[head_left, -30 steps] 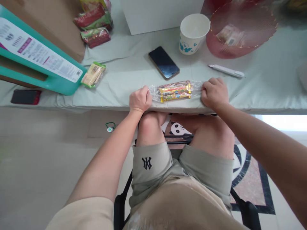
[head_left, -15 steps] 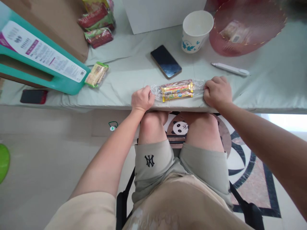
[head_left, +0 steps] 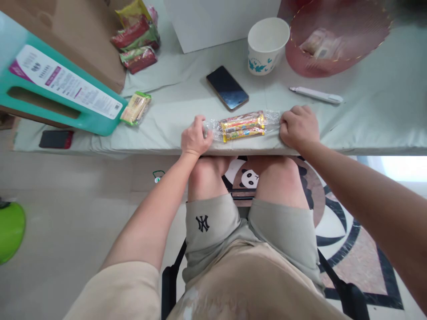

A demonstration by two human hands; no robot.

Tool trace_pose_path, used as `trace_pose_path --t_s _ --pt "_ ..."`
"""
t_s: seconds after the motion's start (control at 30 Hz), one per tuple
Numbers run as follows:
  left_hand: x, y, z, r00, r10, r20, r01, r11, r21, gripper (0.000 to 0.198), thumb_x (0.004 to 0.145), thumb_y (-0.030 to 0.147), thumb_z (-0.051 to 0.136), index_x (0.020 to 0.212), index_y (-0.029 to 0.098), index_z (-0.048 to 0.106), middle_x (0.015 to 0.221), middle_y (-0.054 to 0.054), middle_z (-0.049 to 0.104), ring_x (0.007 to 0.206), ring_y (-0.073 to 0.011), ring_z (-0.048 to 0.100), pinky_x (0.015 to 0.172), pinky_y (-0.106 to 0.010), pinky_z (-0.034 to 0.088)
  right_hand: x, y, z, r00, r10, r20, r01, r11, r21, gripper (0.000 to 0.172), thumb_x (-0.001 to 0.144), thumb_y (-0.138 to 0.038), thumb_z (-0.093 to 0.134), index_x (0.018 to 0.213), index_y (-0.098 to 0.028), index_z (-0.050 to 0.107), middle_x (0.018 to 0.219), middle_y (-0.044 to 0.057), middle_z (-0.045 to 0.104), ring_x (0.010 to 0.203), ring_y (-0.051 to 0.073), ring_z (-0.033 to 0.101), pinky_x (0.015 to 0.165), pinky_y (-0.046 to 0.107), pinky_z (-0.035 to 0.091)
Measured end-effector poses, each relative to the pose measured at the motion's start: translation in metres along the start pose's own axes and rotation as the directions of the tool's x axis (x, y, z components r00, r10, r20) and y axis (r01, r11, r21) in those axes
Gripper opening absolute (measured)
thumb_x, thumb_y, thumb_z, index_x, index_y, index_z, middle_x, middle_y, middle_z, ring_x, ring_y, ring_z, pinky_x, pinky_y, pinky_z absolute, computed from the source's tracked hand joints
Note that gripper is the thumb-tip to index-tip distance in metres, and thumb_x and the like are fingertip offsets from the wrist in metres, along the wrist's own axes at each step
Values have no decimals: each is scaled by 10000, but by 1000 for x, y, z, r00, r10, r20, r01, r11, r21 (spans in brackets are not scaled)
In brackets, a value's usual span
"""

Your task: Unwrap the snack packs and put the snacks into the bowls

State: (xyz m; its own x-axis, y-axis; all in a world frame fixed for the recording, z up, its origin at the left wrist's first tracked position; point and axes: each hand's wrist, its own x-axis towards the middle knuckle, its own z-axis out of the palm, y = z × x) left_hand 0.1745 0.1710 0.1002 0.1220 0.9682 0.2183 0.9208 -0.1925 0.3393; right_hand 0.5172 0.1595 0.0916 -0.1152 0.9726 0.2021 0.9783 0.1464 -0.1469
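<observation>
Several yellow-and-red snack sticks lie bundled in clear plastic wrap near the table's front edge. My right hand is closed on the wrap's right end, its knuckles up and its palm side hidden. At the left end, my left hand has its thumb and index finger parted, with crinkled film in the gap between them. Beyond the bundle lies a dark phone. A white pen-shaped cutter rests just past my right hand.
A paper cup and a pink ribbed bowl with small packets stand at the back right. To the left are a teal jug, a small snack pack, red-green packets and another phone. A white box stands behind.
My left thumb and index finger have spread from a closed pinch on the film's left end. My right hand keeps its hold. The camera view has shifted slightly.
</observation>
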Motion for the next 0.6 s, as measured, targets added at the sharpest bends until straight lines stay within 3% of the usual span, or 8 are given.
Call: trace_pose_path --t_s 0.07,0.13,0.23,0.3,0.43,0.53,0.6 --pt "0 -1 -2 996 16 -93 -25 994 -102 508 817 314 677 1298 203 556 1258 -146 639 938 -244 671 837 -374 534 0 0 1 1000 -10 -16 11 1000 12 225 876 -247 476 864 -201 696 960 155 645 968 321 516 820 444 407" --pt "1 2 -7 988 74 -136 -97 981 -169 465 806 305 707 1251 218 603 1429 -169 541 1062 -251 654 942 -390 532 0 1 2 999 -19 -37 20 999 29 214 868 -250 480 840 -211 689 939 149 644 953 316 514 806 443 408" --pt "1 12 -15 982 160 -101 -178 960 -215 159 854 289 673 996 221 693 1381 -140 594 1231 -281 598 1055 -422 492 -1 2 2 996 -23 -85 30 996 80 186 845 -248 490 798 -226 668 928 140 642 931 308 520 795 445 418" --pt "2 19 -20 985 151 -79 -168 941 -293 79 880 286 642 879 218 682 1253 -115 671 1221 -266 612 1055 -413 499 -3 3 -1 995 -10 -101 25 988 151 154 812 -230 500 766 -236 647 916 127 641 915 301 536 790 447 435" --pt "9 25 -21 992 -103 -67 39 784 -619 162 939 341 552 841 224 607 992 -69 725 989 -181 692 886 -312 573 -13 6 -12 988 109 -108 -66 936 346 127 735 -173 500 720 -244 604 852 98 634 824 270 576 733 423 468" --pt "16 22 -13 949 -314 -10 192 607 -771 211 969 384 494 819 237 520 878 -43 691 861 -147 701 756 -261 580 -20 9 -18 974 208 -90 -150 890 430 114 700 -165 508 700 -250 584 840 86 635 762 247 573 675 403 462" --pt "21 19 -4 923 -384 25 250 549 -798 253 983 442 473 827 243 485 842 -36 661 792 -143 693 655 -246 556 -22 9 -20 962 265 -70 -207 870 447 104 696 -169 504 689 -249 569 846 83 635 749 238 571 667 399 461"
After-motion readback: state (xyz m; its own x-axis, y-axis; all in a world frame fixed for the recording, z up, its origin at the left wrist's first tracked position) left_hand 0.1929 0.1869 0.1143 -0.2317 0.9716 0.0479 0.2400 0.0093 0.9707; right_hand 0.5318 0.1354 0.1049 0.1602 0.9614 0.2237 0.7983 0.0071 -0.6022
